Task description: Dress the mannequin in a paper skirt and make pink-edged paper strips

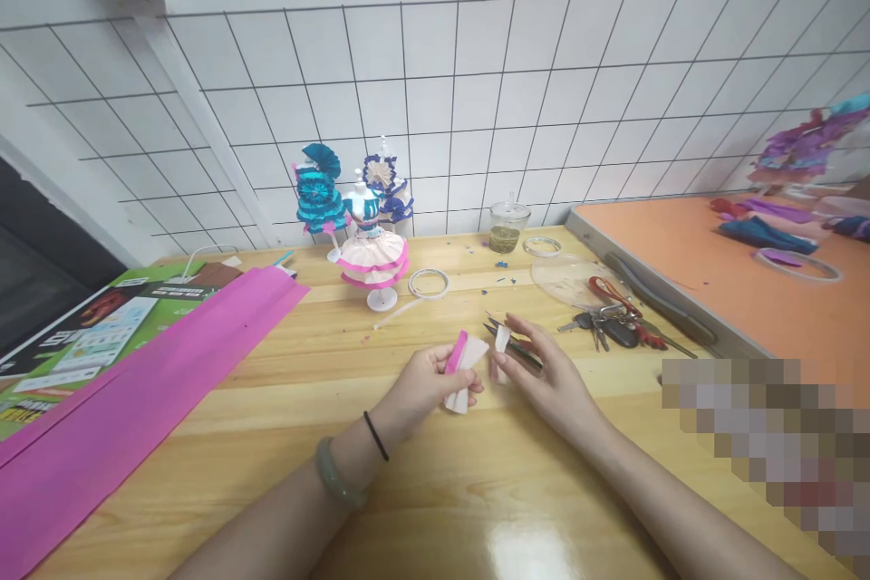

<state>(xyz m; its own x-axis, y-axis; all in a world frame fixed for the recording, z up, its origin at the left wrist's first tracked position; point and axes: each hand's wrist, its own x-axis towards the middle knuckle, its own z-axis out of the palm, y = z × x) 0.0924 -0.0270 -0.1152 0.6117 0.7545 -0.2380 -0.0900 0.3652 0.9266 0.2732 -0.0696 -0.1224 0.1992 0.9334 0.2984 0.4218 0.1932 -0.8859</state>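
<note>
My left hand [435, 381] is closed on a small folded piece of white crepe paper [470, 355] with a pink edge, held just above the table. Close beside it, my right hand [544, 364] has a small white paper strip [502, 340] between thumb and index finger. Dark-bladed scissors [522, 350] lie on the table beneath the right hand, partly hidden by its fingers. Beyond the hands stands a small white dress form [373, 249] in a white, pink-edged paper skirt. A roll of clear tape [429, 284] lies to its right.
Pink crepe paper [169, 362] covers a green printed sheet [129, 308] at left. Teal [319, 195] and blue-trimmed [391, 186] paper dresses stand behind. A glass cup [508, 227], another tape roll [542, 246], keys [602, 326] and an orange board [666, 263] are at right.
</note>
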